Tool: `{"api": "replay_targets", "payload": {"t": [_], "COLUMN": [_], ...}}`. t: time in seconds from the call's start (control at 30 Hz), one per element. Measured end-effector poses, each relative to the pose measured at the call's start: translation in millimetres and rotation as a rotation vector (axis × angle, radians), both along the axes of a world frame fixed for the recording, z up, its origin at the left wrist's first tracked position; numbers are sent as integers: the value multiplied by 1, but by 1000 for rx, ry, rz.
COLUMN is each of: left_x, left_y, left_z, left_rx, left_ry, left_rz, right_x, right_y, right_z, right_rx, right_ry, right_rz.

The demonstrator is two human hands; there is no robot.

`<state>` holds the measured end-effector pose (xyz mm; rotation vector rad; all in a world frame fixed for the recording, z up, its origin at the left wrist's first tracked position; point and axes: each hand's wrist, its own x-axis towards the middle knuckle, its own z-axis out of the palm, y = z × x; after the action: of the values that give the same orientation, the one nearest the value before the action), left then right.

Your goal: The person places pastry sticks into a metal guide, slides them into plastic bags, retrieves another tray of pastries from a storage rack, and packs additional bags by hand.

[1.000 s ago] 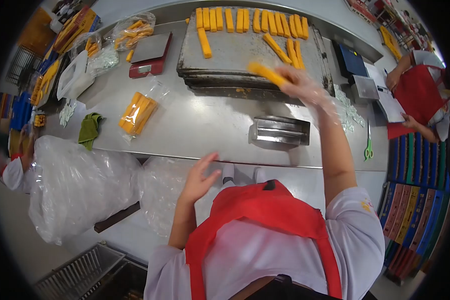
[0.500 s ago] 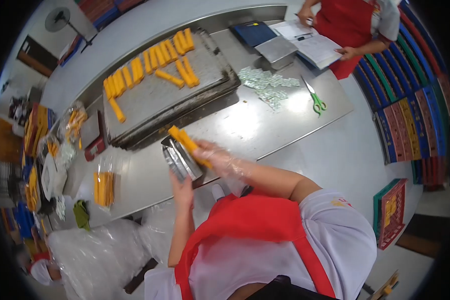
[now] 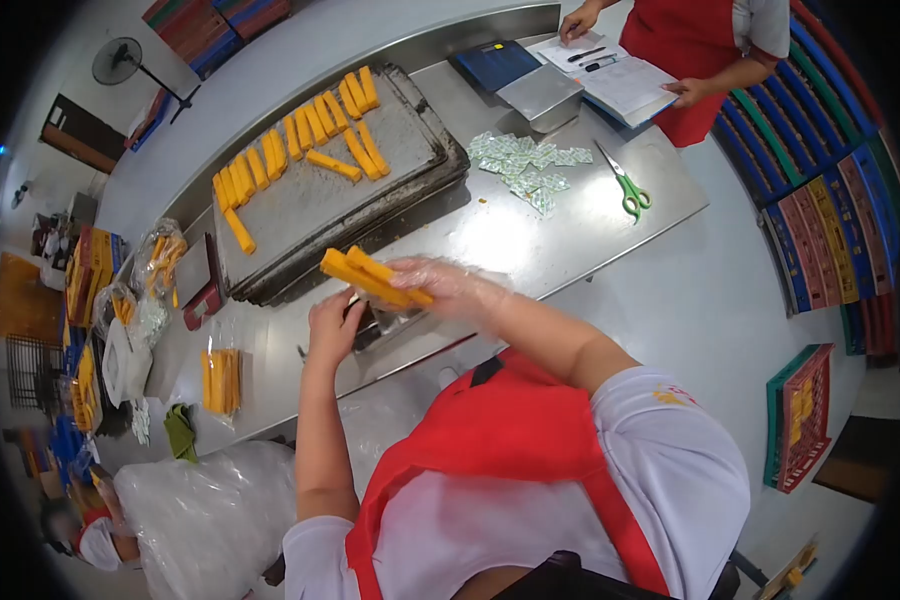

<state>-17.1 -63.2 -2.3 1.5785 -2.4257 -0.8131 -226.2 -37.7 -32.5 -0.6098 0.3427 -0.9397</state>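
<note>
My right hand, in a clear plastic glove, is closed around a few thick orange-yellow food sticks above the near side of the steel table. Below them is an open, shiny metal tin, partly covered by the sticks and my right hand. My bare left hand is at the tin's left side, its thumb and fingers pinching the edge. More orange-yellow sticks lie in rows on a dark-edged baking tray just beyond my hands.
A clear bag of sticks and a red scale are to the left. Small sachets, green-handled scissors and a metal box are to the right. Across the table, a person in a red apron holds an open notebook.
My left hand has moved up and left, from under the tin to its upper edge. The tin has tilted down. My right hand has shifted slightly, still holding the sticks.
</note>
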Motion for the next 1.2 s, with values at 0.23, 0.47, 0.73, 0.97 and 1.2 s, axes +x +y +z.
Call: {"api": "replay_targets", "payload": {"t": [0.23,0.47,0.73,0.97,1.2], "left_x": [8,20,35,50,62], "left_y": [29,26,29,17,26], "left_z": [-3,0,-3,-9,-11], "left_rx": [-244,-234,-204,-236,-277], "left_ry": [-49,87,136,115,138], "left_rz": [-193,-386,-250,-194,-71], "right_x": [-102,-72,-80,10,123], "right_y": [18,23,42,12,-112], "right_z": [13,13,18,3,72], "right_rx": [67,574,161,-216,-751], "right_ry": [709,453,1219,1393,1479], "right_rz": [24,463,-359,-205,-339]}}
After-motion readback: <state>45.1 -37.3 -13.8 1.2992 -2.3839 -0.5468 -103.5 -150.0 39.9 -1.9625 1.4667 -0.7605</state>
